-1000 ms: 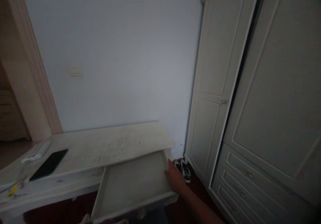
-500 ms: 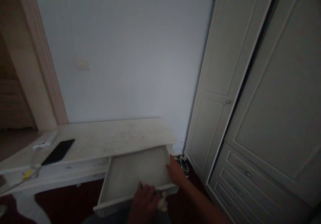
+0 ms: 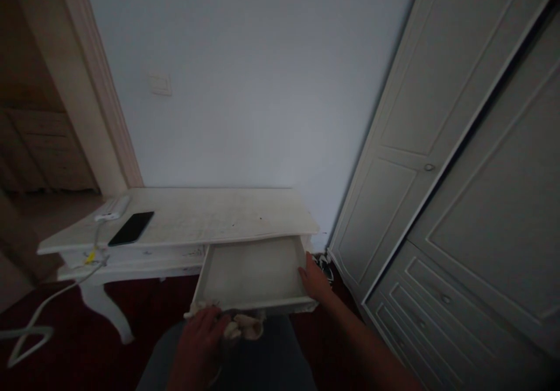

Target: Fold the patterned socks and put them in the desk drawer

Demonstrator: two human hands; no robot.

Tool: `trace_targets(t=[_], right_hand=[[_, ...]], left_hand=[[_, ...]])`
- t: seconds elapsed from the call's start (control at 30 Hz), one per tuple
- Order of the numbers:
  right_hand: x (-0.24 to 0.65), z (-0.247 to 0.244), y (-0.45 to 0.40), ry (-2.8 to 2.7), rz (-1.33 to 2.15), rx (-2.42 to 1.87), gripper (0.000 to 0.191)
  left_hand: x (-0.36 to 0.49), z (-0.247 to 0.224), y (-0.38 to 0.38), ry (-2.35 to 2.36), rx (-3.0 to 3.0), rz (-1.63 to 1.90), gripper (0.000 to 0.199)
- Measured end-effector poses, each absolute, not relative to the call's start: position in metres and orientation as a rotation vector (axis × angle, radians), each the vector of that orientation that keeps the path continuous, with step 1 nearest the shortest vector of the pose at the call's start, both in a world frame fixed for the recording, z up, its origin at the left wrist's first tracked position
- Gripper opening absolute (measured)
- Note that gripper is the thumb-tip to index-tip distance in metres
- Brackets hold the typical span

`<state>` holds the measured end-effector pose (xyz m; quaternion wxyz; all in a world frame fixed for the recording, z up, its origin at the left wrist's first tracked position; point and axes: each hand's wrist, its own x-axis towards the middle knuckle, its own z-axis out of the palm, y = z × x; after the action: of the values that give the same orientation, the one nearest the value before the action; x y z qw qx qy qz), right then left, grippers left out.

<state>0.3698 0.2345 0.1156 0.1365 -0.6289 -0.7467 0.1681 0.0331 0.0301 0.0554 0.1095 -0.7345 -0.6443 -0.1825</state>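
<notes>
A white drawer [image 3: 256, 271] is pulled out from the white desk [image 3: 210, 210], and its inside holds nothing I can see. At the front left corner of the drawer, my left hand [image 3: 202, 331] is closed on a crumpled beige cloth [image 3: 250, 327], pressing it along the front panel. Part of the cloth hangs out to the right of the fingers. My right hand [image 3: 314, 278] grips the drawer's right side wall near the front, with the thumb inside and the other fingers mostly hidden outside.
On the desk's left lie a dark phone [image 3: 132, 228] and a white power strip [image 3: 112, 207] with a cable [image 3: 65, 289] looping down. Shoes [image 3: 326, 267] sit on the floor behind my right hand. A grey wardrobe [image 3: 394, 187] stands at the right.
My left hand has moved left with the cloth along the drawer front, to its left corner. My right hand stays on the right side wall. The camera view has shifted.
</notes>
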Motion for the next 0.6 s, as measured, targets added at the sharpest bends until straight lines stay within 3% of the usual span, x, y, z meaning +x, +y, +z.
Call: trace_targets(t=[0.13, 0.33, 0.6], right_hand=[[0.371, 0.112, 0.236, -2.159, 0.507, -1.793, 0.068], [0.371, 0.109, 0.238, -2.146, 0.521, -1.792, 0.067], [0.37, 0.111, 0.239, -2.148, 0.52, -1.841, 0.063]], left_hand=[[0.026, 0.087, 0.025, -2.123, -2.147, -0.472, 0.058], [0.119, 0.146, 0.067, -2.034, -2.426, -0.672, 0.02], [0.228, 0.16, 0.121, -1.705, -2.863, -0.455, 0.052]])
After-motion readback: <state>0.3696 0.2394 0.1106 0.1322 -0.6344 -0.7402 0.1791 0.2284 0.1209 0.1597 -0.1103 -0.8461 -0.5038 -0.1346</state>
